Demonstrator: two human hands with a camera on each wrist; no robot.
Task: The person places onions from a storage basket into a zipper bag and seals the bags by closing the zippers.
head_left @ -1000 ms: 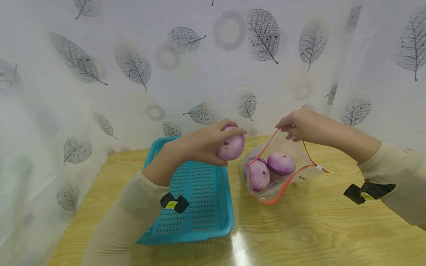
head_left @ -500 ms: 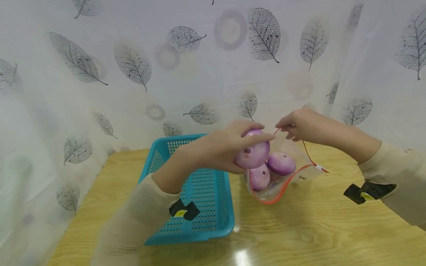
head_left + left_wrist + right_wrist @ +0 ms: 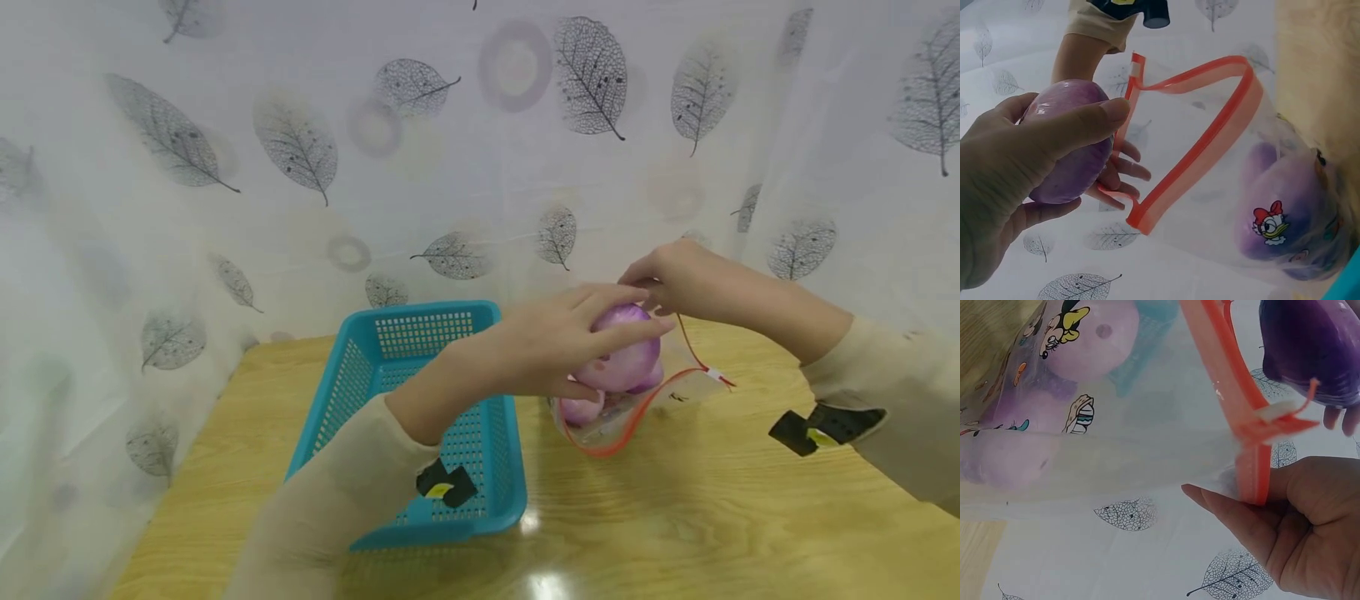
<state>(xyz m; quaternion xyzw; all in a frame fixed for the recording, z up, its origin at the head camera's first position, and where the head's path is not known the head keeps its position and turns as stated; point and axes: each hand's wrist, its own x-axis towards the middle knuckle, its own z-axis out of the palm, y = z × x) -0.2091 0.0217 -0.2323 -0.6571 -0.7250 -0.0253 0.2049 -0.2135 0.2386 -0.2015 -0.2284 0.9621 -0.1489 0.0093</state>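
My left hand (image 3: 543, 346) grips a round, glossy purple onion (image 3: 626, 367) over the mouth of a clear zip bag (image 3: 633, 421) with a red-orange zip edge. In the left wrist view, thumb and fingers wrap the held onion (image 3: 1060, 181) just outside the bag's opening. My right hand (image 3: 697, 283) pinches the far edge of the mouth, so the bag stands open. Its thumb and fingers hold the red strip beside the white slider in the right wrist view. Inside the bag lie further purple onions (image 3: 581, 411), partly hidden by the held one.
A blue perforated plastic basket (image 3: 517, 475) stands left of the bag, under my left forearm. Both are on a wood-grain table (image 3: 712, 517). A pale curtain (image 3: 480, 183) with a leaf print hangs behind. The bag carries printed cartoon figures.
My left hand has moved right with the onion, from above the basket's right edge to over the bag's mouth. My right hand keeps its hold on the bag in nearly the same place.
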